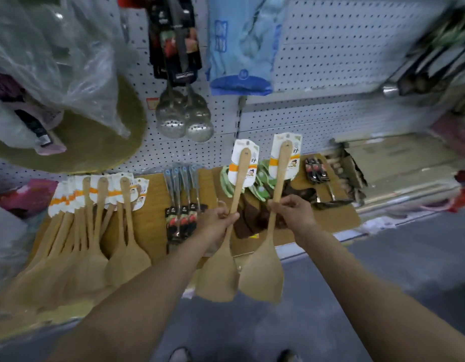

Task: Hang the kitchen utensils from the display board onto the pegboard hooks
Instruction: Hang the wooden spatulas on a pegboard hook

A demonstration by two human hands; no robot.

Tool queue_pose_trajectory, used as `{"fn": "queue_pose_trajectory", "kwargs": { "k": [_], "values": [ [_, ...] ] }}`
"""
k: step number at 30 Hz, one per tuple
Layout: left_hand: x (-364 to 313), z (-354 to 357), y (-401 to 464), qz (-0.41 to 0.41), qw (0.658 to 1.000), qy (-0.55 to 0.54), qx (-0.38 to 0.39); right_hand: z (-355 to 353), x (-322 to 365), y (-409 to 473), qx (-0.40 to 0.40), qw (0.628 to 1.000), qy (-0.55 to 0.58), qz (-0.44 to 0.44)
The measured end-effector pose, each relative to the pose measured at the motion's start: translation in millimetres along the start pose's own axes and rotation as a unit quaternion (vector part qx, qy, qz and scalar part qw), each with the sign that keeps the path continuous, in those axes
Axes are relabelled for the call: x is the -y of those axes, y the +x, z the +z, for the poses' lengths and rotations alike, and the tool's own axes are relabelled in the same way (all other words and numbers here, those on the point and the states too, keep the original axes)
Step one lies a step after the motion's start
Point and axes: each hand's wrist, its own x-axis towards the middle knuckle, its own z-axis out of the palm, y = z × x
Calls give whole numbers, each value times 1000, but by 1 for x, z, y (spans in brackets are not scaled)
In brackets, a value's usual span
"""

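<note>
Nearest the camera, two bare forearms reach forward over a grey floor. The left hand (pixel 217 218) is curled round the handle of one wooden spatula (pixel 227 241); the right hand (pixel 291 210) pinches the handle of a second wooden spatula (pixel 272 231). Both spatulas are held blade-down, label cards uppermost, side by side and just apart, above the front edge of the display board (pixel 153 205). On that board lie, to the left, a fanned stack of spatulas (pixel 95 231), then carded utensils (pixel 183 205) at centre, and green-and-brown packets (pixel 260 189) beyond the hands. Behind rises the pegboard (pixel 343 61), already carrying slotted ladles (pixel 184 113), a blue packet (pixel 242 45) and, far right, dark ladles (pixel 430 66); its hooks are too small to make out.

Risk, as judged: with two items held at once, neither hand is free to steady a card, so a handle hole could miss its hook and the spatula drop, or one blade could knock the hanging ladles.
</note>
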Motion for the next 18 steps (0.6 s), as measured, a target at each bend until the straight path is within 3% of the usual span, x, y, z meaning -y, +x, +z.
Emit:
{"fn": "queue_pose_trajectory", "kwargs": {
  "k": [8,18],
  "values": [
    [-123,180,5,64,997,-9,52,-222,5,36,-46,996,59,-41],
    [-285,401,17,170,974,-10,151,-479,22,87,-163,970,126,-132]
  ]
}}
